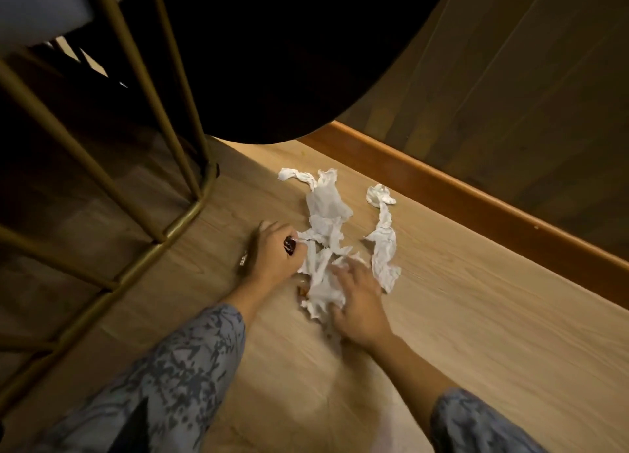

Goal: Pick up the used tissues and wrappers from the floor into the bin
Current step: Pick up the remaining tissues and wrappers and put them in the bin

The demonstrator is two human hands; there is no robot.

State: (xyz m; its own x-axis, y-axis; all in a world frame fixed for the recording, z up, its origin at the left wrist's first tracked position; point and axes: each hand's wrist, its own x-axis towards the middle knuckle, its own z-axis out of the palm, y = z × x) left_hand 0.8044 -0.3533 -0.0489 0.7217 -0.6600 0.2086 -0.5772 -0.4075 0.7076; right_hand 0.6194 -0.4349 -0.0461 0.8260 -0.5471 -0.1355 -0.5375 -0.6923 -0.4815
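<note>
Several crumpled white tissues lie on the wooden floor. A long one stretches away from me and a twisted strip lies to its right. My left hand is closed on a dark red wrapper, with a shiny wrapper end poking out at its left side. My right hand rests, fingers spread, on a bunched tissue between both hands. A small brownish scrap peeks out under that tissue. No bin is in view.
A gold metal stool frame stands to the left, its base ring on the floor close to my left hand. A dark round tabletop hangs over the far side. A brown skirting board and panelled wall run along the right.
</note>
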